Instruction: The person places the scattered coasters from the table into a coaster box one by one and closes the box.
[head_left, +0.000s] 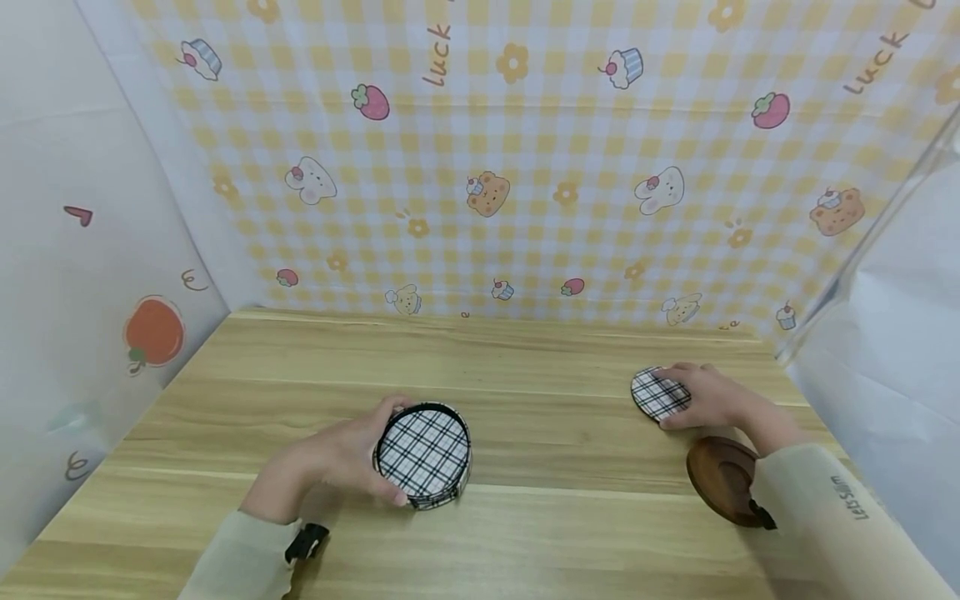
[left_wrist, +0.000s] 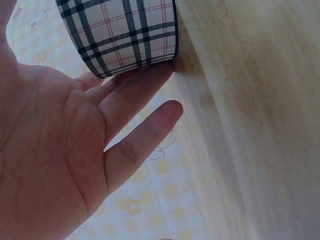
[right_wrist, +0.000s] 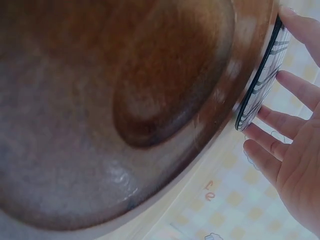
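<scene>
Left hand [head_left: 351, 454] holds a round plaid box [head_left: 423, 454], right hand [head_left: 708, 398] a plaid disc [head_left: 654, 393]

The box sits on the wood-grain counter [head_left: 540, 367], left of the middle and well forward of the back edge. The left hand is spread wide around its left side, thumb at the front and fingers reaching behind. From the left wrist, fingertips touch the lower rim of its wall, while one finger stands apart from it; the plaid is white with black bands and thin red lines. A dark rim circles the top; whether the plaid inside it is a lid or the box's floor, I cannot tell.

The disc is toward the back right corner, near the right edge. The right hand spans it with thumb and fingertips, the thumb on the side nearer the front edge. Whether it is raised at all is unclear.

Just in front of that hand, also near the right edge, is a brown wooden plate [head_left: 707, 473] with a recess in it, partly covered by the right sleeve [head_left: 813, 492]. Behind the back edge hangs a yellow checked cloth [head_left: 450, 142] printed with bears, strawberries and cupcakes.
</scene>
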